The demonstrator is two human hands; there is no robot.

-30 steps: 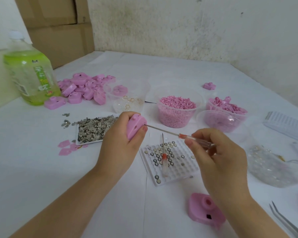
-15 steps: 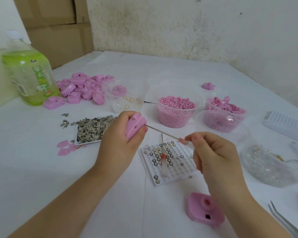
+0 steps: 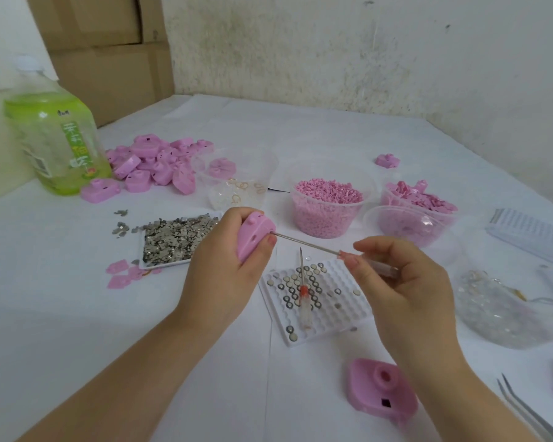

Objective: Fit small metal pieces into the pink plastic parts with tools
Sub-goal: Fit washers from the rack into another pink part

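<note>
- The left hand (image 3: 224, 275) has its grip closed round a pink plastic part (image 3: 253, 236). The part is raised off the desk (image 3: 61, 314) and turned side-on, probably so its opening faces the tool.
- The right hand (image 3: 406, 288) pinches a slim screwdriver (image 3: 307, 242) near the front of its clear handle, a pen-like grip suited to fine aiming. The tip meets the part's right edge.
- A second screwdriver (image 3: 304, 298) lies on the white grid tray (image 3: 339, 317) just below the hands. The tray's cells hold small round metal pieces (image 3: 281, 287), within easy reach.
- A tray of flat metal pieces (image 3: 173, 240) sits just left of the held part. Another pink part (image 3: 380, 390) waits near the right wrist, and tweezers (image 3: 524, 406) lie at the right edge.
</note>
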